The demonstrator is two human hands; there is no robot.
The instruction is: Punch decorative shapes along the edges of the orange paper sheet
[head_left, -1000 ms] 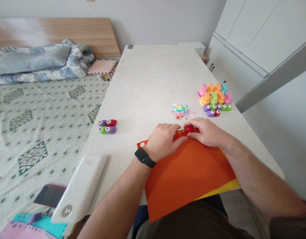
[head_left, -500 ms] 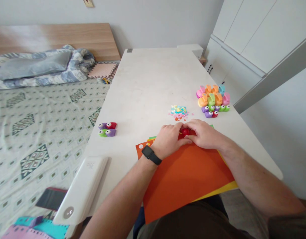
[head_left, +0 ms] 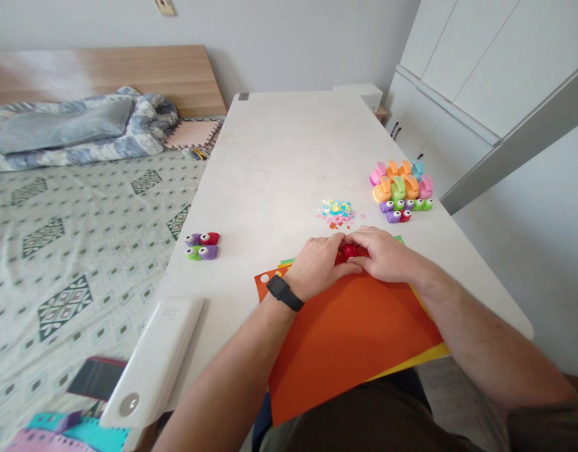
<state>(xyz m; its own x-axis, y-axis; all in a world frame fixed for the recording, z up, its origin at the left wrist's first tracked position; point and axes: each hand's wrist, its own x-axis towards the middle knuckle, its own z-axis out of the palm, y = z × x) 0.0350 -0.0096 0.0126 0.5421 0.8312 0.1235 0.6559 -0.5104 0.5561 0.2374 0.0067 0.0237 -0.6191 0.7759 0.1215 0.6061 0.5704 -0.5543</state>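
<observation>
right hand (head_left: 385,254) is gripping red punch (head_left: 349,251) at orange sheet's (head_left: 349,339) far edge | left hand (head_left: 314,267) is curving beside it, grip unclear | risk: layered sheets are slipping if left palm is pressing unevenly, skewing holes

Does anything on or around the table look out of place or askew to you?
Slightly: the orange sheet lies askew over the yellow sheet, overhanging the table's near edge. Loose paper bits lie scattered beyond.

Hands (head_left: 342,260) on red punch (head_left: 349,251), orange paper (head_left: 349,339), white table (head_left: 279,157)
</observation>
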